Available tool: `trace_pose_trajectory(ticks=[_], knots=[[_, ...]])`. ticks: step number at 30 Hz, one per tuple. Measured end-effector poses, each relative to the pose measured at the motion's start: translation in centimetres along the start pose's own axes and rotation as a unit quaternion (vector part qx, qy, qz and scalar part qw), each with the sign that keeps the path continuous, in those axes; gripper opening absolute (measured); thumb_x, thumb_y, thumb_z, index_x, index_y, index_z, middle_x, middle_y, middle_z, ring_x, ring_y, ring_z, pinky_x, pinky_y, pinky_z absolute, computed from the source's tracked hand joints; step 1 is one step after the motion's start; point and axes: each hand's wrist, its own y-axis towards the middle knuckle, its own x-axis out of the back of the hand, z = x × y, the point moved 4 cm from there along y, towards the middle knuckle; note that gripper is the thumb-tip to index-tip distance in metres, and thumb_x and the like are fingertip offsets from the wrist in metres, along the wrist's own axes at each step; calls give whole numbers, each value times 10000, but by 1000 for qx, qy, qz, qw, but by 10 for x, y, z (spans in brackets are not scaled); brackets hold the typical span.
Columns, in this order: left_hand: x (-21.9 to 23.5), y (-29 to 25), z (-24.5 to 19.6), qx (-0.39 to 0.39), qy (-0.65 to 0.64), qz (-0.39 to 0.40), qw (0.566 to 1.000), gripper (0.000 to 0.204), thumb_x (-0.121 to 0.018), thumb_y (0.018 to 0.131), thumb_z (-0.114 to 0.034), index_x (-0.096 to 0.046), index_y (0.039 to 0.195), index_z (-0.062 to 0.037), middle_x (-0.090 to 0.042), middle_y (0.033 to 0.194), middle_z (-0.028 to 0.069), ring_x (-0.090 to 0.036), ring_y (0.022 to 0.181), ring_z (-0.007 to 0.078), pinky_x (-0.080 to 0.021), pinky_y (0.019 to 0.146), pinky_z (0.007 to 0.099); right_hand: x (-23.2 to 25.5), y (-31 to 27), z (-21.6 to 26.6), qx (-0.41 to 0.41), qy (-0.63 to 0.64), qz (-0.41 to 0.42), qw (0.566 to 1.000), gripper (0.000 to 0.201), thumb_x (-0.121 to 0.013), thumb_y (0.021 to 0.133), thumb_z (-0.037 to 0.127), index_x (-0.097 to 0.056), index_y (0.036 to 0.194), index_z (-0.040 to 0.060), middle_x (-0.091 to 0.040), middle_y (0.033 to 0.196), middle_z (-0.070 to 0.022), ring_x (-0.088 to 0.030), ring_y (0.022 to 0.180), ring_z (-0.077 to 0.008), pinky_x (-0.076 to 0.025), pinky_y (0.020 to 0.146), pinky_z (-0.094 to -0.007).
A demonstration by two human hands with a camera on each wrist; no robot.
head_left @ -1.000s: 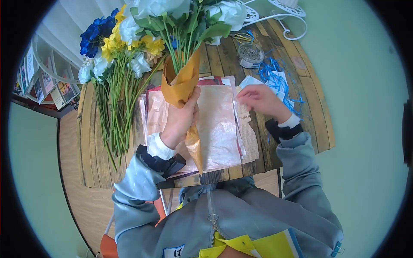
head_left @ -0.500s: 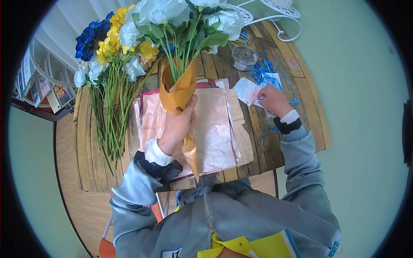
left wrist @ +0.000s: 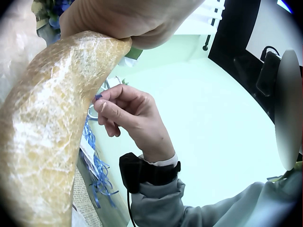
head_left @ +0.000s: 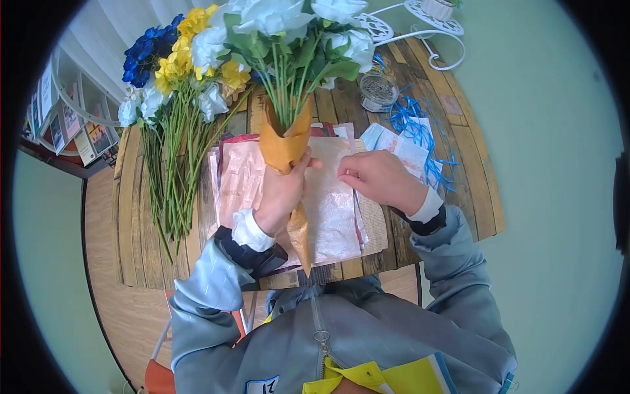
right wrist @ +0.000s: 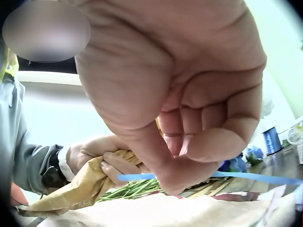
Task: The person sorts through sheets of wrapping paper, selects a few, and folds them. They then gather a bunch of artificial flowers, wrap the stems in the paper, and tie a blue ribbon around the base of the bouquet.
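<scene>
My left hand grips the narrow part of a bouquet wrapped in brown paper. Green stems and large white flowers rise out of the wrap, and its twisted lower end hangs below the hand. Close to the right of the bouquet is my right hand, its thumb and forefinger pinching a thin blue ribbon. In the right wrist view the ribbon shows on both sides of the fingertips. The left wrist view has the crinkled wrap up close.
Stacked wrapping sheets lie under the hands. Long-stemmed blue, yellow and white flowers lie at left. To the right are a clear round tub, tangled blue ribbons and printed packets. A white metal stand is at the back.
My right hand reached right to the blue ribbons and packets, then came back left toward the bouquet with a ribbon pinched. The left hand keeps its grip on the wrap.
</scene>
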Motion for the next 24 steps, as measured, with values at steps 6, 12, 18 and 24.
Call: trace_pose_trajectory(ticks=[6, 12, 18, 24], knots=[[9, 3, 11, 7, 39, -14, 999, 164, -521, 931, -239, -547, 887, -83, -522, 653, -10, -347, 379, 44, -264, 360, 209, -2, 23, 38, 69, -36, -24, 997, 106, -576, 802, 179, -618, 799, 82, -627, 756, -64, -614, 710, -290, -484, 594, -423], [23, 14, 24, -74, 98, 14, 992, 192, -556, 885, -110, -573, 1054, -20, -650, 878, 64, -606, 772, 151, -462, 652, 271, -8, 36, 48, 103, -48, -52, 992, 117, -612, 783, 172, -653, 807, 65, -626, 745, -81, -610, 697, -278, -476, 605, -375], [30, 12, 21, -98, 92, -7, 991, 250, -550, 879, -83, -555, 1120, -17, -625, 1020, 72, -590, 962, 179, -450, 799, 286, -3, 34, 27, 120, 11, -12, 993, 110, -626, 792, 166, -669, 808, 66, -621, 729, -86, -598, 647, -244, -459, 583, -352], [41, 8, 12, -87, 69, -23, 994, 290, -553, 874, -77, -529, 1157, -14, -610, 1065, 73, -574, 998, 177, -437, 831, 284, 44, 15, -20, 105, 42, -18, 993, 141, -670, 795, 197, -687, 817, 59, -635, 719, -57, -573, 640, -201, -448, 605, -298]])
